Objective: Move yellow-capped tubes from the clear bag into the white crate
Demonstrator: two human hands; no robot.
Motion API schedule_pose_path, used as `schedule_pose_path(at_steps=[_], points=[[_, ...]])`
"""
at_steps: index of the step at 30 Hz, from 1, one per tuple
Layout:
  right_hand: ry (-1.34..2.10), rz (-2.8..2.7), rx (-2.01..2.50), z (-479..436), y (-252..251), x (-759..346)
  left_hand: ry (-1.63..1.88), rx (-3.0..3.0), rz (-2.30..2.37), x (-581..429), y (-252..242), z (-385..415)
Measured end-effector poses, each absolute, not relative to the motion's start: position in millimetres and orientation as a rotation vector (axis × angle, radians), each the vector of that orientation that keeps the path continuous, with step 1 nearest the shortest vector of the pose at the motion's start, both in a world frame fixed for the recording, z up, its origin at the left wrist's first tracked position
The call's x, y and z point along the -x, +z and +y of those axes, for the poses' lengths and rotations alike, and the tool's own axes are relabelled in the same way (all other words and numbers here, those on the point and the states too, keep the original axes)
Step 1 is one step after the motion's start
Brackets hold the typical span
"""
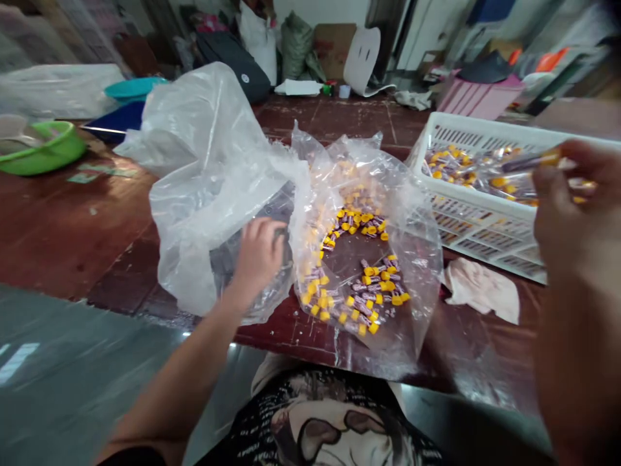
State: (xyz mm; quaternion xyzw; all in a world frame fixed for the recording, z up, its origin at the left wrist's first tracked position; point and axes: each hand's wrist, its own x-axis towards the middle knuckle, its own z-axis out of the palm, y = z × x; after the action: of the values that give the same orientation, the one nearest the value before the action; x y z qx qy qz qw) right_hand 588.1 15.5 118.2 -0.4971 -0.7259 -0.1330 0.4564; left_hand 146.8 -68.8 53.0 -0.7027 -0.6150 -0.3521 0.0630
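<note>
A clear plastic bag point(369, 259) lies open on the dark red table point(72, 226), holding many small yellow-capped tubes point(361, 294) in a loose curved heap. My left hand point(259, 255) rests on a gathered, crumpled clear plastic sheet point(204, 213) beside that bag, its fingers curled into the plastic. Raised at the right, my right hand point(565, 194) pinches one yellow-capped tube point(531, 160) above a white plastic crate point(478, 213). Bagged tubes point(466, 171) lie inside the crate.
A pale crumpled cloth point(480, 288) lies on the table below the crate. A green plastic basin point(41, 147) stands at the far left. Behind the table are a teal basin point(133, 87), a pink crate point(478, 97), sacks and cardboard. My lap shows at the bottom.
</note>
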Motion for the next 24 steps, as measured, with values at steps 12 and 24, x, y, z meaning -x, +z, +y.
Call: schedule_pose_path(at_steps=[12, 24], points=[[-0.231, -2.504, 1.601, -4, 31, -466, -0.543, 1.925, -1.973, -86, -6, -56], [-0.213, -2.534, 1.640, -2, 12, -461, -1.283, 2.475, -1.907, -181, 26, -104]])
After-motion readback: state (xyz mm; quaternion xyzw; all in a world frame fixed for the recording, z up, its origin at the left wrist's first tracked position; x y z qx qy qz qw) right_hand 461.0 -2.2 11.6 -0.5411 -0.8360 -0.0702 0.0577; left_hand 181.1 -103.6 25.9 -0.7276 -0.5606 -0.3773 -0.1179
